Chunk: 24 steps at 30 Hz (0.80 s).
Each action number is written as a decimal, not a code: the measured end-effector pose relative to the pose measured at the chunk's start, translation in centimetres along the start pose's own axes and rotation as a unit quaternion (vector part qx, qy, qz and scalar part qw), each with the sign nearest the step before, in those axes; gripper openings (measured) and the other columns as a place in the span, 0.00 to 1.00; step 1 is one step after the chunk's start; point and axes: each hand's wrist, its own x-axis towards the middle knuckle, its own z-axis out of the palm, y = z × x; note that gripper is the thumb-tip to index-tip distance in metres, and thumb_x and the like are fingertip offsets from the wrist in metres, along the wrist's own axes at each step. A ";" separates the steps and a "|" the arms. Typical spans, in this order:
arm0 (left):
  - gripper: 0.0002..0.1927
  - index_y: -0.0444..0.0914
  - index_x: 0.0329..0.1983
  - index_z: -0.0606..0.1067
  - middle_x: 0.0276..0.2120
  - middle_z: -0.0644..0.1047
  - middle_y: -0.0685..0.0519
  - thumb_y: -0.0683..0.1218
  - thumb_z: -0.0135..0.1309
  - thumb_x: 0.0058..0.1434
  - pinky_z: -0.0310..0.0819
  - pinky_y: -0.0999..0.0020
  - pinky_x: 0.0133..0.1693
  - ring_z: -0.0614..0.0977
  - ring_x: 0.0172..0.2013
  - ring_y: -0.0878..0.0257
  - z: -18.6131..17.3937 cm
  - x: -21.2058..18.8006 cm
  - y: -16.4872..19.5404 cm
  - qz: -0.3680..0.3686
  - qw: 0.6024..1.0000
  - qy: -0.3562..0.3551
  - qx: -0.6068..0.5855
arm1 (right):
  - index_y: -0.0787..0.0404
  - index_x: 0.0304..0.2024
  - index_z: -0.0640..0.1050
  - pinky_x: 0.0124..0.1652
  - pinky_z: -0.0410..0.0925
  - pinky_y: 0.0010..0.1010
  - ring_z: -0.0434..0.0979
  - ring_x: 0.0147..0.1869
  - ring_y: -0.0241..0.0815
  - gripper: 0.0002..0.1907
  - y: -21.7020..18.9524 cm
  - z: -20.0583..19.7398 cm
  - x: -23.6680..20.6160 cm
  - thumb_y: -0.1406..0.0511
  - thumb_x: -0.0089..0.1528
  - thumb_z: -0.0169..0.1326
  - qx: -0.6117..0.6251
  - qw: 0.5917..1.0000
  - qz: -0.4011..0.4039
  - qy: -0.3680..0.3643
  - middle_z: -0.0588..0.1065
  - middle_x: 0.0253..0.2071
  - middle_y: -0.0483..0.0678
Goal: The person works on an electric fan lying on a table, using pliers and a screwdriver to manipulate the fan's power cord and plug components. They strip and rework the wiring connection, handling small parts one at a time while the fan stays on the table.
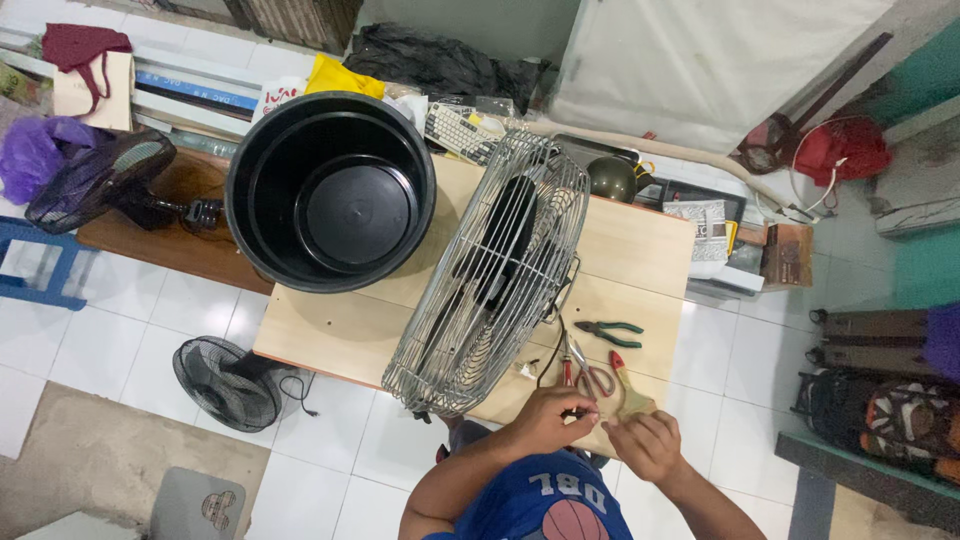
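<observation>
Left hand [545, 418] pinching wire end [585, 411] | right hand [645, 443] just beside

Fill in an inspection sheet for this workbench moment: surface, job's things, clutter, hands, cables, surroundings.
Surface: light wooden table, partly bare.
Job's things: metal fan in a wire cage lying tilted on the table; a thin dark wire runs from it toward the hands.
Clutter: black tub, green-handled pliers, scissors, paintbrush.
Hands: left hand and right hand close together at the table's near edge, pinching something too small to tell.
Cables: black cord trailing from the floor fan.
Surroundings: white tiled floor, second fan on a bench, keyboard, bags.
</observation>
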 end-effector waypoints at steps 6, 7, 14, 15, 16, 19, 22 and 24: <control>0.08 0.37 0.41 0.80 0.34 0.81 0.50 0.47 0.61 0.64 0.77 0.65 0.37 0.83 0.34 0.57 0.0 0.3 0.7 -0.001 1.000 -0.012 -0.006 | 0.58 0.39 0.77 0.42 0.66 0.46 0.73 0.41 0.47 0.09 0.1 1.1 -1.1 0.67 0.58 0.62 0.028 0.995 0.063 -0.074 0.72 0.38 0.47; 0.08 0.37 0.41 0.80 0.35 0.81 0.50 0.46 0.61 0.65 0.77 0.65 0.38 0.84 0.36 0.57 -0.1 0.3 0.8 0.019 1.000 -0.007 0.004 | 0.59 0.40 0.77 0.42 0.67 0.42 0.74 0.40 0.46 0.06 -0.2 1.3 -1.5 0.68 0.60 0.59 0.155 0.957 0.217 -0.117 0.73 0.38 0.47; 0.06 0.38 0.38 0.81 0.35 0.82 0.49 0.46 0.62 0.63 0.78 0.61 0.39 0.84 0.37 0.53 -0.7 0.4 1.2 0.063 0.996 0.025 0.056 | 0.63 0.43 0.78 0.46 0.68 0.34 0.75 0.46 0.47 0.11 -0.5 0.1 -0.1 0.67 0.59 0.61 0.288 0.882 0.359 -0.102 0.74 0.42 0.50; 0.06 0.38 0.38 0.81 0.36 0.82 0.49 0.46 0.61 0.63 0.78 0.61 0.40 0.84 0.38 0.53 -0.8 0.4 1.3 0.062 0.996 0.018 0.057 | 0.63 0.44 0.77 0.46 0.68 0.33 0.74 0.47 0.47 0.15 -0.2 -0.3 0.7 0.66 0.56 0.64 0.226 0.919 0.313 -0.079 0.73 0.44 0.50; 0.06 0.39 0.38 0.81 0.36 0.82 0.49 0.46 0.61 0.63 0.78 0.61 0.41 0.84 0.38 0.54 -0.9 0.4 1.3 0.062 0.996 0.011 0.058 | 0.60 0.44 0.78 0.45 0.66 0.35 0.75 0.46 0.46 0.15 0.2 -0.6 1.5 0.66 0.55 0.64 0.194 0.946 0.240 -0.095 0.74 0.43 0.48; 0.06 0.39 0.38 0.81 0.35 0.82 0.50 0.46 0.60 0.63 0.77 0.61 0.41 0.84 0.38 0.53 -1.0 0.5 1.5 0.053 0.996 -0.006 0.074 | 0.55 0.43 0.81 0.43 0.63 0.39 0.75 0.46 0.43 0.16 0.9 -1.1 3.3 0.69 0.52 0.64 0.117 0.982 0.076 -0.124 0.74 0.42 0.44; 0.05 0.39 0.37 0.80 0.36 0.82 0.51 0.46 0.60 0.63 0.77 0.61 0.42 0.84 0.39 0.54 -1.4 0.6 1.7 0.068 0.995 -0.012 0.065 | 0.57 0.43 0.80 0.44 0.65 0.41 0.75 0.46 0.44 0.16 0.9 -0.8 3.6 0.70 0.51 0.63 0.085 0.987 0.048 -0.127 0.73 0.42 0.45; 0.05 0.39 0.37 0.81 0.36 0.82 0.51 0.45 0.60 0.63 0.77 0.61 0.41 0.84 0.38 0.54 -1.4 0.6 1.8 0.064 0.995 -0.019 0.076 | 0.58 0.42 0.78 0.44 0.65 0.43 0.74 0.45 0.47 0.13 0.7 -0.3 2.8 0.70 0.54 0.62 0.066 0.989 0.041 -0.130 0.72 0.41 0.47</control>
